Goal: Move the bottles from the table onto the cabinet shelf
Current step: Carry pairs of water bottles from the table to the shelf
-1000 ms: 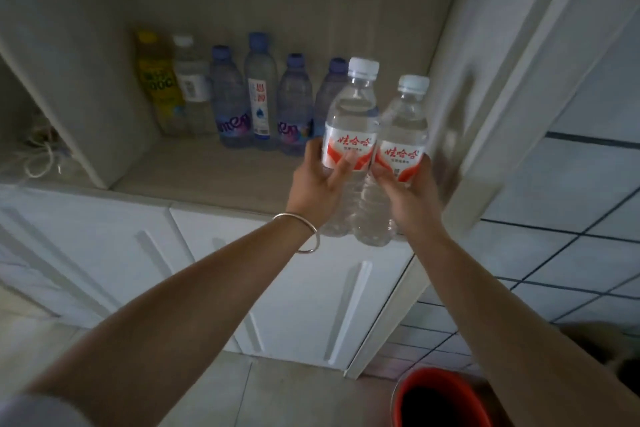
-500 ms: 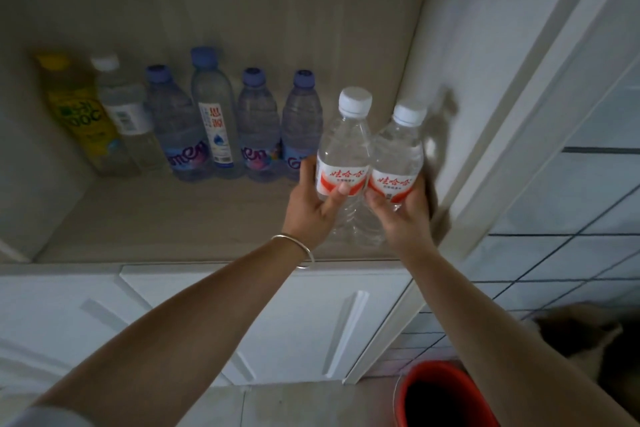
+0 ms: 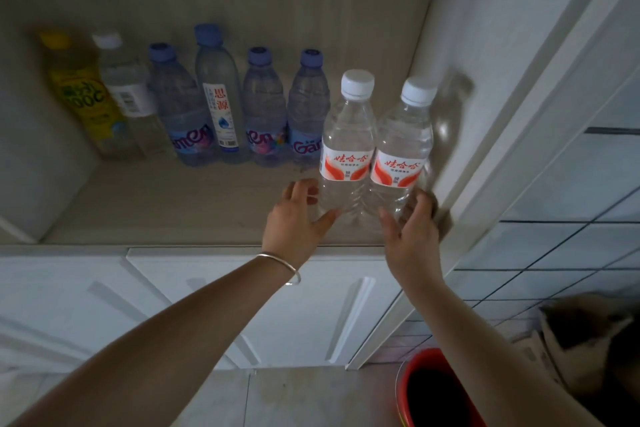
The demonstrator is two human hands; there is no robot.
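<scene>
Two clear water bottles with white caps and red-and-white labels stand side by side on the cabinet shelf (image 3: 194, 211), at its right end. My left hand (image 3: 294, 218) is open beside the base of the left bottle (image 3: 348, 135), fingers spread, thumb near its foot. At the base of the right bottle (image 3: 403, 142), my right hand (image 3: 412, 229) has its fingers loosely spread around the foot without gripping it. Both bottles stand upright.
A row of several bottles lines the shelf's back: a yellow one (image 3: 83, 104) at far left, then clear and blue-capped ones (image 3: 218, 94). The cabinet's side wall (image 3: 485, 80) is just right of the new bottles. White doors (image 3: 311, 305) are below, a red bucket (image 3: 440, 392) stands on the floor.
Both hands carried the bottles forward onto the shelf, set them down and slid from the labels to the bases, letting go. The view moved closer to the cabinet.
</scene>
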